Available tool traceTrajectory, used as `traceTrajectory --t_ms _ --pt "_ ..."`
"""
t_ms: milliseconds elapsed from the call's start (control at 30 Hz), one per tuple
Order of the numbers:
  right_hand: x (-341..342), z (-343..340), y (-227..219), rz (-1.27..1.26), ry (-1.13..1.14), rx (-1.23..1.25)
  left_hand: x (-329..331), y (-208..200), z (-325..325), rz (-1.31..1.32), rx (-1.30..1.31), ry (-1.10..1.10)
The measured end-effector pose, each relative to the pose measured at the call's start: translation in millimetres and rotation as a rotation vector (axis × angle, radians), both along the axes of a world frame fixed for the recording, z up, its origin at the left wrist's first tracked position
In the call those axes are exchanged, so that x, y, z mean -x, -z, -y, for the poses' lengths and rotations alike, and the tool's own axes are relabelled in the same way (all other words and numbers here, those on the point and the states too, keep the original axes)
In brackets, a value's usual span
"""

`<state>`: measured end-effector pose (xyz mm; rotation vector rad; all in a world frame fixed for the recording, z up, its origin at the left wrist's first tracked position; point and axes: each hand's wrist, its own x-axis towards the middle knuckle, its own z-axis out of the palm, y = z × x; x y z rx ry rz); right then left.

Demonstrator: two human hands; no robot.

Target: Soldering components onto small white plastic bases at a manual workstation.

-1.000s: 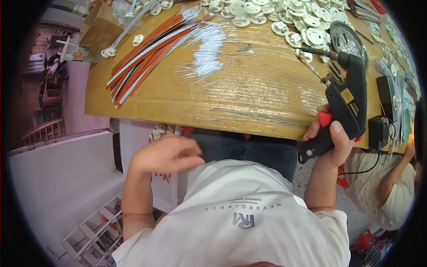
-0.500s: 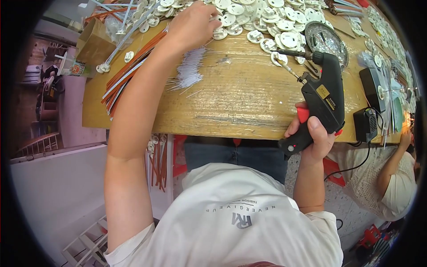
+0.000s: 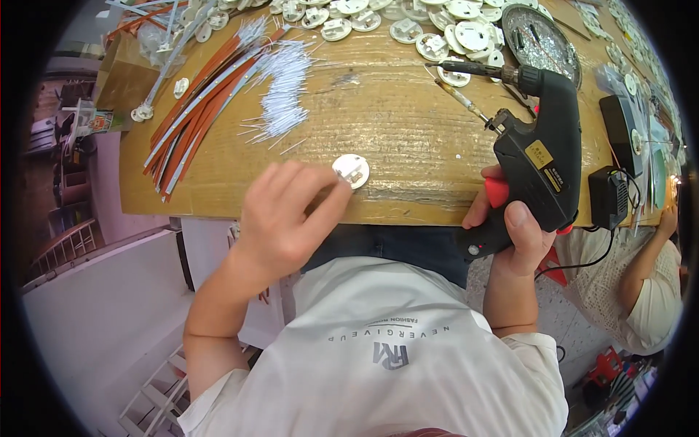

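The black soldering gun (image 3: 535,156) lies with its long axis running from its grip at about 7 o'clock up to its metal tip at about 11 o'clock, so the barrel points up and to the left across the tabletop (image 3: 408,138). A thin solder feed rod sits just below the barrel and points the same way. The right hand (image 3: 510,233) is closed around the grip near the tabletop's front edge, with the fingers wrapped round the handle, one beside the red trigger and the thumb up along the back of the grip.

At 9 o'clock from the gun, near the front edge, a small round white disc (image 3: 352,170) with a metal part at its centre lies flat on the wood. The left hand (image 3: 287,218) is just below and left of it, its fingers (image 3: 331,200) narrowed and touching the disc's lower left rim; whether they pinch it or only rest on it I cannot tell.

Further out, at 11 o'clock from the disc, a loose heap of short white wires (image 3: 280,87) lies fanned on the tabletop, and beside it, further left, a bundle of long orange strips (image 3: 193,116) runs slantwise. Along the far edge, at 12 o'clock, many more white discs (image 3: 437,29) are piled, with a round metal tin (image 3: 542,40) to their right. At 3 o'clock from the gun stands a black power adapter (image 3: 608,197), and beyond it another person's arm (image 3: 648,262).
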<state>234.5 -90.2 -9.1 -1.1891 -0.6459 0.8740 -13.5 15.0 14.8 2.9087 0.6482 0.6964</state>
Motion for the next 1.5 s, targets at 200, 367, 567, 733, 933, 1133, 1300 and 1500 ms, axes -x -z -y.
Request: traceTrajectory --t_ms 200,367,567,733,933,1133,1300,1500 --pt "2 -1 -1 0.075 0.028 0.051 5 20 21 0.286 0.293 -0.231" --pt "1 1 0 0.104 0.013 0.052 -4 18 9 0.241 0.242 -0.236" --pt "3 -1 1 0.114 0.011 0.041 -7 15 -1 0.175 0.280 -0.115" --pt "4 -2 -1 0.124 -0.010 0.047 -9 12 1 0.163 0.272 -0.132" --pt "3 0 2 0.119 -0.005 0.023 -1 19 1 0.148 0.201 -0.082" --pt "2 0 6 0.139 -0.013 0.014 0 24 15 0.222 0.206 -0.213" --pt "2 -1 6 0.128 -0.016 -0.015 5 20 8 0.337 0.250 -0.288" --pt "0 0 8 0.146 -0.034 -0.020 17 14 -22 0.108 0.187 -0.504"
